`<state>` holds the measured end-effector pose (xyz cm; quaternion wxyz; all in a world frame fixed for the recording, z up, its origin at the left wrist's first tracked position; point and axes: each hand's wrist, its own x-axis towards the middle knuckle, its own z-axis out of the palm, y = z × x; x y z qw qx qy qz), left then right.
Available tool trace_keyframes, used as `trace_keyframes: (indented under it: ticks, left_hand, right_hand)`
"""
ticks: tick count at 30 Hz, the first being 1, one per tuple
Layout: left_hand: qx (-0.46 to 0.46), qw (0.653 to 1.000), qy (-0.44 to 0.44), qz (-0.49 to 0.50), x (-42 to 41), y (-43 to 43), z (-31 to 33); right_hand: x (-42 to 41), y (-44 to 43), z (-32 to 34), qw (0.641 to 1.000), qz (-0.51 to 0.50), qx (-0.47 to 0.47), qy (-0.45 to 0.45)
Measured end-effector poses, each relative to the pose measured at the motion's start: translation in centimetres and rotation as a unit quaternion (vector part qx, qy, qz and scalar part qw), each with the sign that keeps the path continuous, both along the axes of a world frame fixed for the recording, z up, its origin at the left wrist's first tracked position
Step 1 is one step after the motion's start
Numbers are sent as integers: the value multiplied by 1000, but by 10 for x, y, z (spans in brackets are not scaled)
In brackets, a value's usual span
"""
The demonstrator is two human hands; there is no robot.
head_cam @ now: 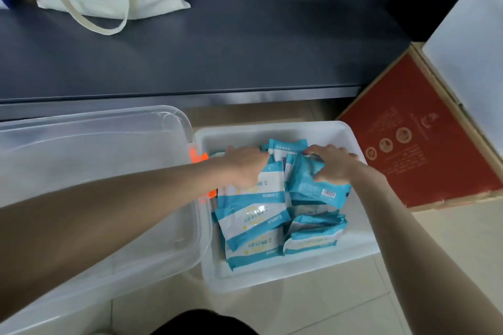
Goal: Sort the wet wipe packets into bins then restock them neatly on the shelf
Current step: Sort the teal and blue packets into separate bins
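Found both hands down in white rectangular plastic bin (272, 280), at far end of teal-and-white soft plastic wet wipe packets (253, 219).

Noted right hand (336, 164) curled over teal barcode-up packet (313, 190), pinching its far end; long axis running far-left to near-right. Noted left hand (245, 164) laid back-up on white-faced packet just beside; fingertips hidden, so could not confirm any grip. Recorded remaining packets heaped on near side of both hands, mostly lying left-to-right. Located clear rectangular plastic bin (109, 117) touching on left, nearer left hand; dark grey flat shelf (217, 49) beyond, far side. Judged sorting under way, restocking not begun.
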<state>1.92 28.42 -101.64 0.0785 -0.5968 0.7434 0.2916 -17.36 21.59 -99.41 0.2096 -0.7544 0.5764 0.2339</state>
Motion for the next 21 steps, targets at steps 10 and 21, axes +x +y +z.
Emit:
trace_keyframes:
  ticks: [10,21]
  left_hand:
    - [32,998,-36,-32,6,6,-22]
    - [55,997,-48,-19,-9,13,-15]
  right_hand:
    - [8,15,-41,998,55,14,-9]
    - [9,10,-33,995,70,71,15]
